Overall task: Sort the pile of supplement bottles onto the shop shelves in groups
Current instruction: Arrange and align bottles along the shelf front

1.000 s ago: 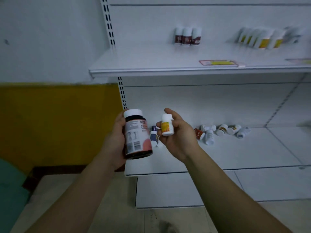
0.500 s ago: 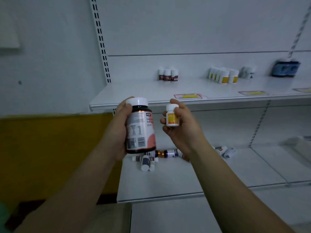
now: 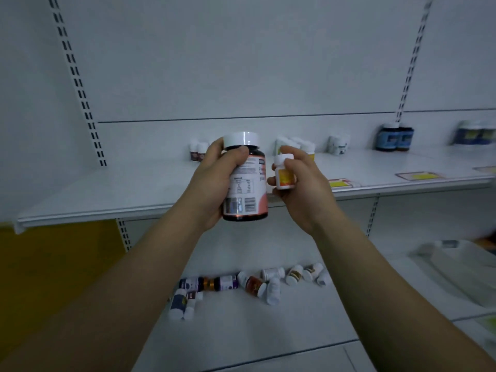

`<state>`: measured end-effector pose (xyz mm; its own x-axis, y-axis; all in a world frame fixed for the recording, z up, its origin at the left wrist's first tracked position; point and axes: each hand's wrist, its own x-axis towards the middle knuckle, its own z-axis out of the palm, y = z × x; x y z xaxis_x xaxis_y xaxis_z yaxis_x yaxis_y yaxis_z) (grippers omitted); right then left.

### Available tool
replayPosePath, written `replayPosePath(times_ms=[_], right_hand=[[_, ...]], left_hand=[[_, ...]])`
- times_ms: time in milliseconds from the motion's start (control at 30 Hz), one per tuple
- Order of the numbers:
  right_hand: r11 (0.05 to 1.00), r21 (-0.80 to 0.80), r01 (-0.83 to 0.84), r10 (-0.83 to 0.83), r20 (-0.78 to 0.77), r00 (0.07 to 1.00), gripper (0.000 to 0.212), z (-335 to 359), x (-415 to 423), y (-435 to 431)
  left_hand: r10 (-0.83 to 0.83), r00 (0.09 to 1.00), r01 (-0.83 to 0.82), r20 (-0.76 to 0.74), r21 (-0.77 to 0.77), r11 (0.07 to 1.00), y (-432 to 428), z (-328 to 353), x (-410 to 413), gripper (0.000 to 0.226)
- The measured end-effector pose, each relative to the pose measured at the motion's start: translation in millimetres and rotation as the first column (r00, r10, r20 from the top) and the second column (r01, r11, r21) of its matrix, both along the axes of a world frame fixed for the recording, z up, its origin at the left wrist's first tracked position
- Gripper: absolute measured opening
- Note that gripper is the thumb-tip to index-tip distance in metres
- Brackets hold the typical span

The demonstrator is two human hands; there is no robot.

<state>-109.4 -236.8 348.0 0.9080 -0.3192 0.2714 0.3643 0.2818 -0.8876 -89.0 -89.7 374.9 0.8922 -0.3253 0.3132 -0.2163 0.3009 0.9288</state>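
My left hand (image 3: pixel 212 183) grips a large dark bottle (image 3: pixel 245 181) with a white cap and a pink-and-white label, held upright in front of the upper shelf (image 3: pixel 107 191). Beside it my right hand (image 3: pixel 303 189) pinches a small white bottle (image 3: pixel 284 173) with a yellow label. On the lower shelf (image 3: pixel 241 326) lies a pile of bottles (image 3: pixel 252 284) on their sides. Sorted groups stand at the back of the upper shelf: small brown-labelled bottles (image 3: pixel 197 151), yellow-labelled white bottles (image 3: pixel 298 145) partly hidden by my right hand, and white bottles (image 3: pixel 338 145).
Dark bottles with blue labels (image 3: pixel 394 138) and a blurred blue group (image 3: pixel 475 132) stand at the upper shelf's right. Price tags (image 3: pixel 418 175) lie along its front edge. A white tray (image 3: pixel 461 267) sits on the lower shelf at right. A yellow wall panel (image 3: pixel 53 264) is at left.
Both hands have risen with their bottles to the level of the upper shelf. The view has tilted up and shifted right, so the pile now lies below my arms.
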Motion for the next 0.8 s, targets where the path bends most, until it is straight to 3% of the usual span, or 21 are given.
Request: replayPosePath(times_ms=[267, 367, 633, 800], right_hand=[[0.988, -0.086, 0.125, -0.133, -0.089, 0.987, 0.019, 4.8, 1.8, -72.7], [0.948, -0.247, 0.201, -0.233, -0.107, 0.967, 0.018, 13.0, 11.8, -86.4], [0.652, -0.743, 0.15, -0.335, -0.105, 0.936, 0.029, 31.8, 57.0, -113.1], [0.424, -0.905, 0.037, -0.293, -0.098, 0.951, 0.032, 28.1, 75.6, -131.5]], left_hand=[[0.016, 1.0, -0.016, 0.018, -0.01, 1.0, -65.0, 1.9, 12.3, 0.025], [0.008, 1.0, -0.007, 0.022, -0.022, 1.0, -75.1, 5.2, 19.3, 0.028], [0.189, 0.965, -0.208, 0.184, 0.088, 0.974, -94.2, 8.9, 43.4, 0.037], [0.288, 0.931, -0.328, 0.225, 0.169, 0.93, -109.0, 7.9, 51.7, 0.029]])
